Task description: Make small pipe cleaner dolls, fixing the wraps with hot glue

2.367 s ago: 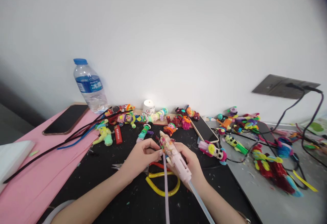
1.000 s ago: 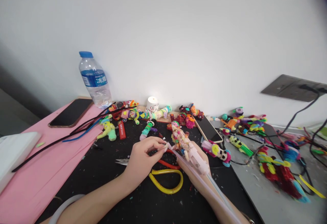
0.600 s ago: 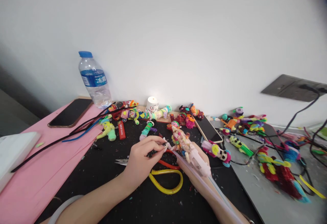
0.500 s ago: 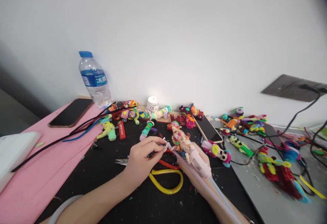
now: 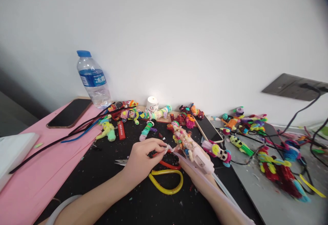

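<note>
My left hand (image 5: 143, 155) is closed in a pinch on the whitish end of a pale lilac strip (image 5: 189, 161), which looks like a pipe cleaner. The strip runs down along my right forearm. My right hand (image 5: 191, 173) is closed around a pale pink hot glue gun (image 5: 202, 160), its front crusted with colourful bits and its nozzle pointing up and left. The gun hides most of my right fingers. Under my hands lie scissors (image 5: 167, 192) with yellow and red loop handles; their blade tips show left of my left wrist.
A black mat (image 5: 102, 180) with scraps covers the desk. Several pipe-cleaner dolls (image 5: 107, 129) line the wall. A water bottle (image 5: 93, 84), two phones (image 5: 69, 113), a paper cup (image 5: 152, 104) and a red lighter (image 5: 121, 130) stand or lie around. Black cables (image 5: 294, 114) cross at right.
The glue gun has shifted slightly down and right, and its nozzle sits a little farther from my left fingertips. My left hand keeps its pinch almost in place.
</note>
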The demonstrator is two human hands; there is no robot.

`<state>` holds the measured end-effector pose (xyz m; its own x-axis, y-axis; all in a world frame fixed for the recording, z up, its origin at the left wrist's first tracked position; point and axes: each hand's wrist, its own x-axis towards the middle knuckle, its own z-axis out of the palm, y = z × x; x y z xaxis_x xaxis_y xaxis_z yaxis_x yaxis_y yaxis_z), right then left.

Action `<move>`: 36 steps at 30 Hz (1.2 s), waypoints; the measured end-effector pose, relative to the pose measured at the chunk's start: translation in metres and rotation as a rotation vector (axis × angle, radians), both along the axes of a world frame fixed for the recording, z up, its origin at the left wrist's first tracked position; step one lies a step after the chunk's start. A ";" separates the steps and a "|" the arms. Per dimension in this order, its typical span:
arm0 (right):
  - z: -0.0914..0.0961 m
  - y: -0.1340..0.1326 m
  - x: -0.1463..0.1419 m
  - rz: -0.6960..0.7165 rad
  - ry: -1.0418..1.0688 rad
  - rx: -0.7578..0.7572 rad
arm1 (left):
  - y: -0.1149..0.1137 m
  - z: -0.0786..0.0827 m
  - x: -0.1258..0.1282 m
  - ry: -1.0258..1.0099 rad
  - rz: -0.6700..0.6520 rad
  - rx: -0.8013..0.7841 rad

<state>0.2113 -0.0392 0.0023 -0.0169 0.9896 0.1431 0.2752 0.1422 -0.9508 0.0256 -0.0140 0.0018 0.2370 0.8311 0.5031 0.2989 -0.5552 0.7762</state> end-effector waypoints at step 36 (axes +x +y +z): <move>-0.006 0.011 0.021 0.124 0.035 -0.244 | 0.016 -0.007 -0.007 -0.353 0.130 -0.575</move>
<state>0.2323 -0.0282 -0.0032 -0.1398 0.9854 -0.0971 0.2367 -0.0619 -0.9696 0.0186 0.0019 -0.0056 0.0202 0.9998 0.0019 0.0097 -0.0021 1.0000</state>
